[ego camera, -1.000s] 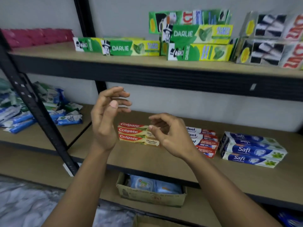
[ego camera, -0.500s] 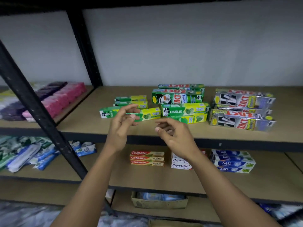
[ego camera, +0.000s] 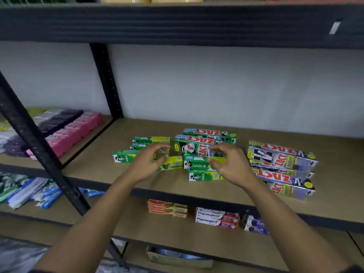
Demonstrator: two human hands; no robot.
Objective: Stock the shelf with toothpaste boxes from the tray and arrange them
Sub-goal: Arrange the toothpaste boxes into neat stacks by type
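Wooden shelf (ego camera: 153,127) is carrying green toothpaste boxes (ego camera: 197,165) lying crosswise | right hand (ego camera: 230,166) is hovering over their right ends | left hand (ego camera: 145,164) is hovering alongside | fingers (ego camera: 215,150) loosely curled, gripping nothing

left grip (ego camera: 145,166): bare | right grip (ego camera: 230,168): bare | forearms (ego camera: 94,219): bare

A single wide-angle camera, worn on the head, looks forward and slightly down from close in front, centred on the middle shelf (ego camera: 157,127), with the upper shelf (ego camera: 177,22) and lower shelf (ego camera: 137,229) at the frame's edges.
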